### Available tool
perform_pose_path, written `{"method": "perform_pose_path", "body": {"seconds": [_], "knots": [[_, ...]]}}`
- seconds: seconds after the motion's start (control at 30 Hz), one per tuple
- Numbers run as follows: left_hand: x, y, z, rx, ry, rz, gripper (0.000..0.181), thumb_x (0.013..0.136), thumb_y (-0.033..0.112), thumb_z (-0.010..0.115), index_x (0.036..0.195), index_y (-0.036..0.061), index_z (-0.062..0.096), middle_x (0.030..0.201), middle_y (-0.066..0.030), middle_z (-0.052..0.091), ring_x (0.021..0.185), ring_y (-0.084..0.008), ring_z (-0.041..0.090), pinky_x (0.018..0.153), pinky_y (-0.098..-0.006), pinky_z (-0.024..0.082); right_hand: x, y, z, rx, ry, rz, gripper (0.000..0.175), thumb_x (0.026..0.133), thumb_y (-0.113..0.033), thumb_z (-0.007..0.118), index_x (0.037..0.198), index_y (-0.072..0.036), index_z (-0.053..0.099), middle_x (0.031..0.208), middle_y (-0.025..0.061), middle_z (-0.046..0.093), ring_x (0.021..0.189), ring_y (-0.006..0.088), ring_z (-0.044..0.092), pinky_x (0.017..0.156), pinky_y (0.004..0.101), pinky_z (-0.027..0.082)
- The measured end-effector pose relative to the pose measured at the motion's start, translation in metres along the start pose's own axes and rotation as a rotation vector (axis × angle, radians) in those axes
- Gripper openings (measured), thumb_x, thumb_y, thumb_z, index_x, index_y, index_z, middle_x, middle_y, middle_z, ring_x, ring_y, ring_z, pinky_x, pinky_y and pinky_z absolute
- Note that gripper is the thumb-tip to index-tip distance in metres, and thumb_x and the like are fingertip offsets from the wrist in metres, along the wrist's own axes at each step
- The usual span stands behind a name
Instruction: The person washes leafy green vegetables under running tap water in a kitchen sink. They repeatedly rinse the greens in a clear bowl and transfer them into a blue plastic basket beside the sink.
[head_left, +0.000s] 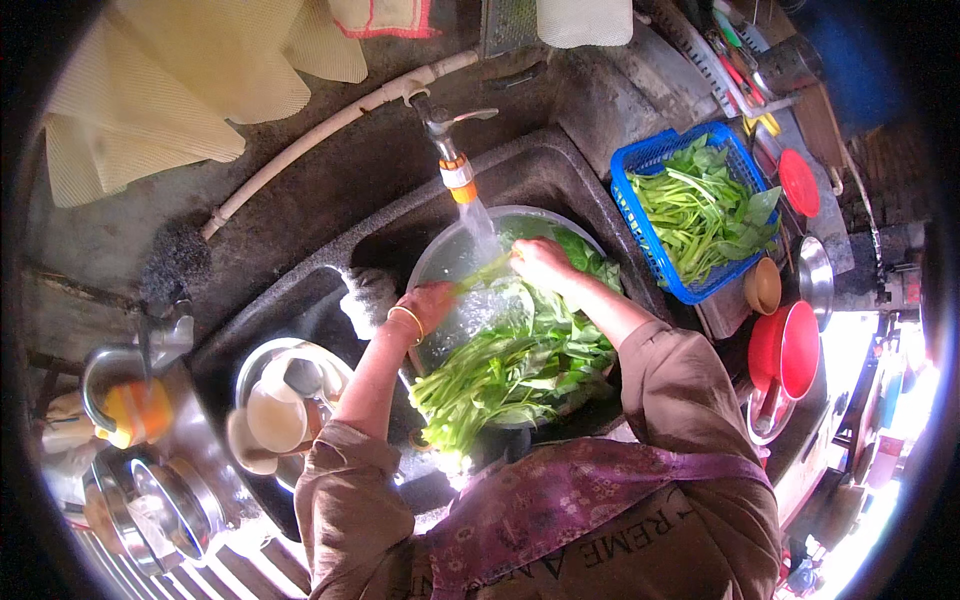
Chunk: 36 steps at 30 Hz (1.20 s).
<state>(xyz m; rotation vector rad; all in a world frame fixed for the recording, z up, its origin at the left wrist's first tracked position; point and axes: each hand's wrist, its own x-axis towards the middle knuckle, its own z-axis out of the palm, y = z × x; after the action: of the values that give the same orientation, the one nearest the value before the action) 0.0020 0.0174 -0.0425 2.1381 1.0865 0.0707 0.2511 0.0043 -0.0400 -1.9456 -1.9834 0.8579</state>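
Observation:
Water runs from a faucet (454, 169) into a large round basin (431, 259) standing in a dark stone sink (360, 236). My left hand (431, 304), with a bangle at the wrist, holds one end of some leafy green stems (484, 276) near the basin's left side. Over the right part of the water, my right hand (541, 262) grips the other end of these stems with bent fingers. A big heap of leafy greens (517, 364) lies in the front of the basin, its stems pointing left over the rim. More leafy greens (697, 217) fill a blue plastic basket (652, 259) right of the sink.
Bowls and a ladle stand in a metal basin (251, 360) in the left sink compartment. Farther left are a yellow-orange container (139, 412) and metal bowls (172, 510). A red pan (784, 350), a brown bowl (762, 286) and a red lid (799, 182) stand at the right. A pipe (315, 150) crosses the wall.

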Motion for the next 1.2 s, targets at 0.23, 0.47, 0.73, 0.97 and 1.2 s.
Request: {"method": "perform_pose_path", "body": {"seconds": [0.23,0.47,0.73,0.97,1.2], "knots": [[-0.002,0.028,0.006,-0.005,0.070,0.007,0.024,0.084,0.028,0.043,0.083,0.0053,0.052,0.082,-0.0174,0.058,0.079,-0.0355,0.054,0.069,-0.0431,0.043,0.016,0.020,0.027,0.307,0.069,0.234,0.017,0.072,-0.021,0.053,0.067,-0.006,0.055,0.065,0.0103,0.057,0.061,0.0204,0.054,0.059,0.0336,0.044],[0.003,0.024,0.003,0.118,-0.038,-0.062,0.030,0.085,0.033,0.040,0.082,0.0066,0.054,0.079,-0.0169,0.058,0.076,-0.0360,0.055,0.069,-0.0438,0.043,0.003,-0.013,-0.006,0.423,0.146,-0.169,0.026,0.071,-0.025,0.066,0.080,-0.003,0.057,0.069,0.0066,0.056,0.063,0.0164,0.054,0.060,0.0292,0.044],[0.050,0.028,-0.029,-0.095,-0.083,0.080,0.027,0.084,0.028,0.044,0.082,0.0034,0.055,0.080,-0.0181,0.057,0.077,-0.0331,0.055,0.067,-0.0365,0.043,0.006,-0.048,-0.027,-0.218,-0.080,-0.479,0.017,0.073,-0.019,0.055,0.083,-0.006,0.058,0.082,0.0090,0.058,0.086,0.0232,0.051,0.074,0.0362,0.043],[0.068,0.067,-0.017,0.153,0.190,0.089,0.025,0.084,0.027,0.042,0.083,0.0050,0.053,0.080,-0.0192,0.057,0.078,-0.0356,0.055,0.069,-0.0422,0.043,0.053,0.053,0.014,0.704,0.298,0.144,0.019,0.080,-0.023,0.052,0.078,-0.005,0.057,0.058,-0.0004,0.047,0.056,0.0122,0.042,0.053,0.0294,0.037],[0.074,0.032,-0.006,-0.163,0.128,0.060,0.029,0.081,0.021,0.042,0.098,-0.0016,0.051,0.088,-0.0216,0.059,0.086,-0.0344,0.057,0.075,-0.0409,0.043,0.035,-0.031,-0.007,0.582,-0.044,-0.222,0.034,0.082,-0.028,0.056,0.105,-0.005,0.049,0.093,0.0090,0.057,0.086,0.0166,0.054,0.077,0.0302,0.044]]}}
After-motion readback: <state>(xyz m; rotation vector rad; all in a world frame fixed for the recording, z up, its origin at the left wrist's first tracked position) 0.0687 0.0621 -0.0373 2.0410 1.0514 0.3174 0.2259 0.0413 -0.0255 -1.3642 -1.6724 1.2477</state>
